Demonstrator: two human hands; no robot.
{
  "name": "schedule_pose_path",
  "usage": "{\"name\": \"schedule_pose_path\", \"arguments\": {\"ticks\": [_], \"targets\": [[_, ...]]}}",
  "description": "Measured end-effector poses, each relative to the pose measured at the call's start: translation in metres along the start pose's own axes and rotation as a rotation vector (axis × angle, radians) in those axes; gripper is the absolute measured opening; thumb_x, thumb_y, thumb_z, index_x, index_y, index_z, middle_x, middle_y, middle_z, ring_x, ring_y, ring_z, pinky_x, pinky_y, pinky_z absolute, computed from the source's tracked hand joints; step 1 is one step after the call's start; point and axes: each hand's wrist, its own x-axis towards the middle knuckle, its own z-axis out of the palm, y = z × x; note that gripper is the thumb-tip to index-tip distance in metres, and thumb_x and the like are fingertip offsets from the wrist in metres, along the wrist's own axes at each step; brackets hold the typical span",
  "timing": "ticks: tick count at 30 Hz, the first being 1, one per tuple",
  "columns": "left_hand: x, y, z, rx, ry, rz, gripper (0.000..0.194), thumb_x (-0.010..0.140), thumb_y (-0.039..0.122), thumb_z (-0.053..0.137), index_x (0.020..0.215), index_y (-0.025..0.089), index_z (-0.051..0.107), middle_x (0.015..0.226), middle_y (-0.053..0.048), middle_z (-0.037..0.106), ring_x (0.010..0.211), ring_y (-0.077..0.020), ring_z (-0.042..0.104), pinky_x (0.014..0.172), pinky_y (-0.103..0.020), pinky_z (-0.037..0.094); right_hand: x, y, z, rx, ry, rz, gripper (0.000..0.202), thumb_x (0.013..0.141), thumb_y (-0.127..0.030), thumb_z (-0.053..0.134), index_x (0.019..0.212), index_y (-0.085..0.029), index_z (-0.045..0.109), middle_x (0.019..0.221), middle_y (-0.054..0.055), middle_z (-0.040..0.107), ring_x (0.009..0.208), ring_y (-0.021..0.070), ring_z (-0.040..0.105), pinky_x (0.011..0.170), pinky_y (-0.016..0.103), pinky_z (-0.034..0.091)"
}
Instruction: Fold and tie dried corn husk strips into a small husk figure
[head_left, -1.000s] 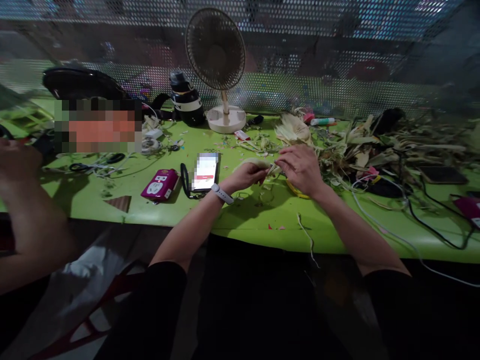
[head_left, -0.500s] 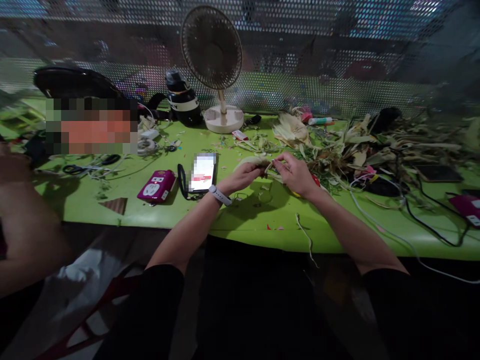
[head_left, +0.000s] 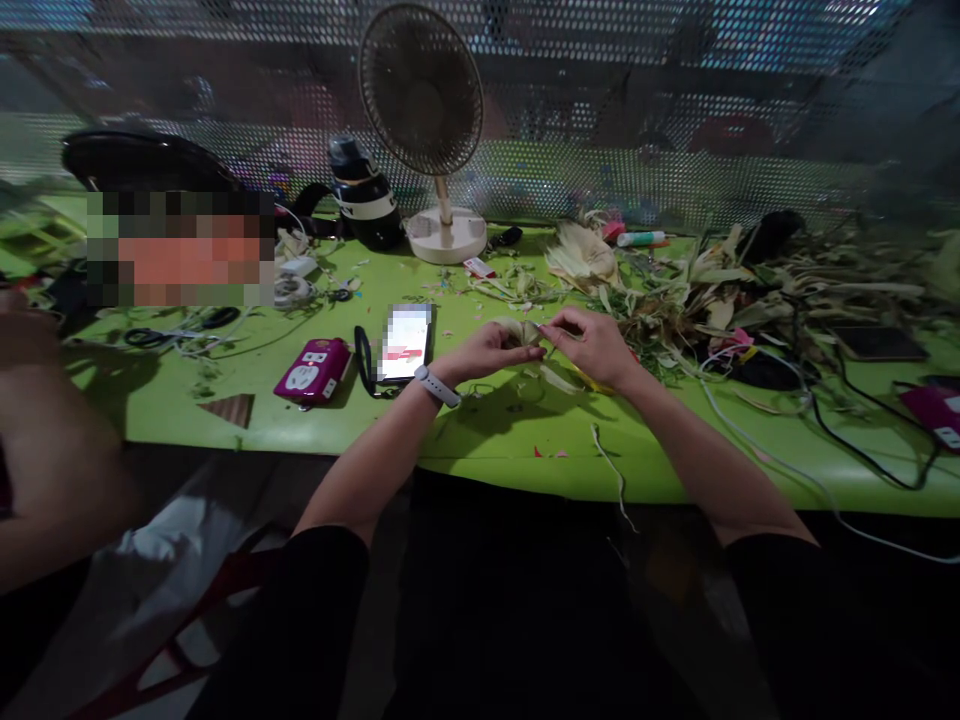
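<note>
Workbench scene, seen from where I stand and read left to right: a neighbour's forearm (head_left: 60, 430) rests at the far edge, apart from the worker's own reach. Next lies a purple socket block (head_left: 313, 372), then a phone (head_left: 405, 345), face up beside the left wrist, probably so that its screen can be read at a glance. Behind them a fan (head_left: 448, 235) stands near the mesh screen (head_left: 570, 130), which leaves the front for handwork. The left hand (head_left: 487, 352) curls round a pale husk bundle (head_left: 519, 333), held just above the green table (head_left: 495, 430), apparently to steady it. The right hand (head_left: 596, 348) narrows to a pinch at the bundle's right edge (the exact strand is too small to make out). Beyond it, a heap of dry leaves (head_left: 720, 290) spreads rightward, seemingly kept near that hand for easy picking.
</note>
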Motion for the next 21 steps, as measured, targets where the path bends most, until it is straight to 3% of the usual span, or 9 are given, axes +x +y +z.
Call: {"name": "schedule_pose_path", "arguments": {"ticks": [4, 7, 9, 12, 16, 21], "targets": [[-0.002, 0.003, -0.003, 0.034, -0.051, -0.021, 0.033, 0.071, 0.041, 0.081, 0.077, 0.01, 0.069, 0.072, -0.001, 0.064, 0.067, -0.0087, 0.053, 0.066, -0.022, 0.045, 0.003, 0.001, -0.002, 0.166, -0.013, -0.033, 0.024, 0.084, -0.04, 0.062, 0.071, -0.02, 0.06, 0.092, 0.009, 0.069, 0.089, 0.0219, 0.062, 0.082, 0.037, 0.046], [-0.004, 0.003, -0.005, 0.058, -0.099, -0.03, 0.034, 0.072, 0.043, 0.08, 0.076, 0.01, 0.07, 0.071, -0.001, 0.065, 0.066, -0.0081, 0.053, 0.064, -0.021, 0.044, 0.004, 0.0, -0.004, 0.435, -0.18, 0.066, 0.022, 0.083, -0.039, 0.063, 0.072, -0.021, 0.058, 0.106, 0.01, 0.071, 0.101, 0.0225, 0.063, 0.091, 0.039, 0.047], [-0.005, 0.003, -0.005, 0.064, -0.146, -0.042, 0.035, 0.073, 0.044, 0.079, 0.076, 0.011, 0.07, 0.07, -0.001, 0.064, 0.065, -0.008, 0.052, 0.062, -0.021, 0.043, 0.004, 0.001, -0.005, 0.533, -0.283, 0.148, 0.021, 0.082, -0.039, 0.063, 0.072, -0.021, 0.057, 0.101, 0.008, 0.071, 0.097, 0.0214, 0.063, 0.09, 0.039, 0.047], [-0.006, 0.003, -0.006, 0.051, -0.175, -0.05, 0.034, 0.074, 0.044, 0.078, 0.079, 0.011, 0.071, 0.071, -0.002, 0.065, 0.066, -0.0083, 0.053, 0.062, -0.021, 0.043, 0.005, 0.004, -0.005, 0.524, -0.3, 0.196, 0.023, 0.079, -0.042, 0.067, 0.073, -0.021, 0.059, 0.083, 0.003, 0.066, 0.082, 0.0183, 0.058, 0.08, 0.034, 0.046], [-0.005, 0.005, -0.01, 0.036, -0.085, -0.043, 0.031, 0.076, 0.04, 0.078, 0.088, 0.012, 0.071, 0.08, -0.003, 0.068, 0.072, -0.0096, 0.056, 0.067, -0.023, 0.045, 0.007, 0.007, -0.005, 0.502, -0.232, 0.186, 0.029, 0.079, -0.048, 0.067, 0.075, -0.02, 0.057, 0.07, -0.001, 0.054, 0.067, 0.0138, 0.047, 0.068, 0.029, 0.041], [-0.003, 0.001, -0.014, -0.038, 0.152, -0.013, 0.031, 0.075, 0.041, 0.08, 0.085, 0.014, 0.069, 0.073, 0.001, 0.062, 0.066, -0.0074, 0.051, 0.064, -0.021, 0.041, 0.01, 0.01, -0.001, 0.455, -0.092, 0.134, 0.035, 0.078, -0.053, 0.067, 0.075, -0.02, 0.056, 0.068, -0.002, 0.052, 0.063, 0.0121, 0.043, 0.061, 0.028, 0.037]]}}
